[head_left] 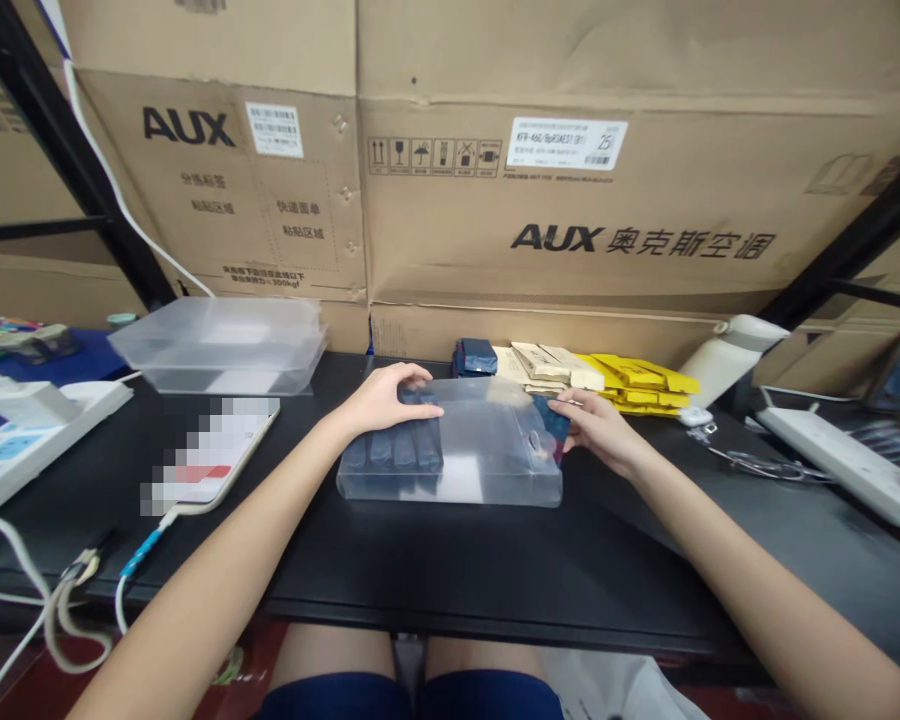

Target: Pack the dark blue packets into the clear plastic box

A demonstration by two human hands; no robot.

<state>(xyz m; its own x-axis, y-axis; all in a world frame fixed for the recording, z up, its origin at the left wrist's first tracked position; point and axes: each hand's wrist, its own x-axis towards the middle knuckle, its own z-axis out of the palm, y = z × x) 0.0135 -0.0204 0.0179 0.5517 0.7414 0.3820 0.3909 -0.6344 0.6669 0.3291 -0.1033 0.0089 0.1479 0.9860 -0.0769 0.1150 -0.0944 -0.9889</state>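
Note:
A clear plastic box (487,425) lies on the black table in front of me. Inside its left end stands a row of several dark blue packets (394,447). My left hand (386,398) lies over that end, thumb on top and fingers curled toward the far edge, gripping the box. At the right end, my right hand (589,425) pinches a dark blue packet (553,420) between thumb and fingers, close against the box. Behind the box are another small stack of dark blue packets (475,357), beige packets (547,366) and yellow packets (637,382).
Stacked clear plastic boxes (217,345) stand at the back left, near a phone (221,455) on a charging cable. Power strips (844,460) lie at both sides. A white bottle (731,365) leans at the back right. Large cardboard boxes (435,230) form a wall behind.

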